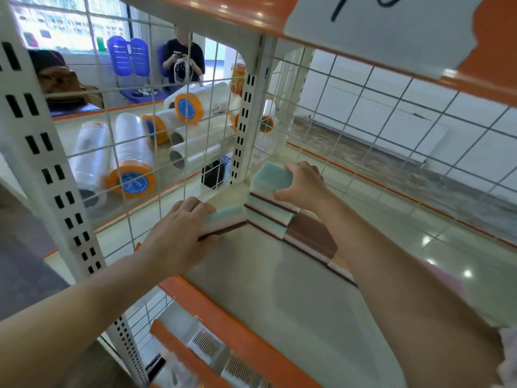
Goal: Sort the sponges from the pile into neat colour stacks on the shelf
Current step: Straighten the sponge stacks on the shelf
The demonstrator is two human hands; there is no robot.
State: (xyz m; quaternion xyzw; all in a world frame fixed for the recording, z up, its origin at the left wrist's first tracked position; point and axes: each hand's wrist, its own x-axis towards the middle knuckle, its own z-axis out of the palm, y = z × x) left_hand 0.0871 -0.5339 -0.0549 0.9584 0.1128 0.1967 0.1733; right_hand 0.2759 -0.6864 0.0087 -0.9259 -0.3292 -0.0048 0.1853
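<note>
At far shelf (260, 264) corner: stacking green sponges, right hand (303, 184) gripping top sponge (270, 175), left hand (179, 233) holding another (223, 219); next, squaring edges.

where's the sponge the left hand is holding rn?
Head view, left of centre: the green sponge sits on the shelf under the left hand, its right end meeting the green stack near the corner post.

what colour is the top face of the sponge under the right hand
Pale green, on the sponge the right hand grips; head view.
</note>
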